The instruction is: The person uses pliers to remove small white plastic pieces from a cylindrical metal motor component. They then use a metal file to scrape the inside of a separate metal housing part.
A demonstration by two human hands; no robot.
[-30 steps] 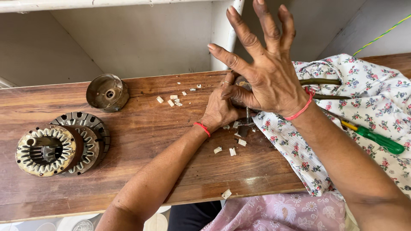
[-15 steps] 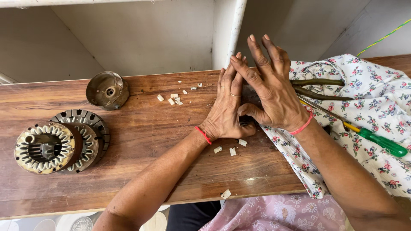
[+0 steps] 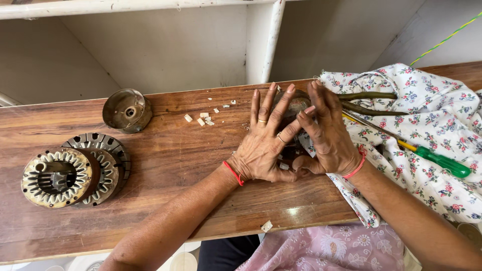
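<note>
My left hand (image 3: pixel 263 148) lies with fingers spread over a dark round metal part (image 3: pixel 297 103) on the wooden bench (image 3: pixel 175 150). My right hand (image 3: pixel 327 136) cups the same part from the right, its thumb curled under near my left thumb. The fingers of both hands overlap on top, so most of the part is hidden. A red thread circles my left wrist and a red bangle my right. The hands rest at the edge of a floral cloth (image 3: pixel 437 120).
Dark-handled pliers (image 3: pixel 370 95) and a green-handled screwdriver (image 3: pixel 442 163) lie on the cloth to the right. Two slotted motor stators (image 3: pixel 55 176) and a round metal cap (image 3: pixel 126 109) sit at the left. Small white scraps (image 3: pixel 203 119) dot the bench. A white post (image 3: pixel 263 40) stands behind.
My right hand, raised with fingers spread a second ago, has come down onto the round part. My left hand has flattened and spread over it.
</note>
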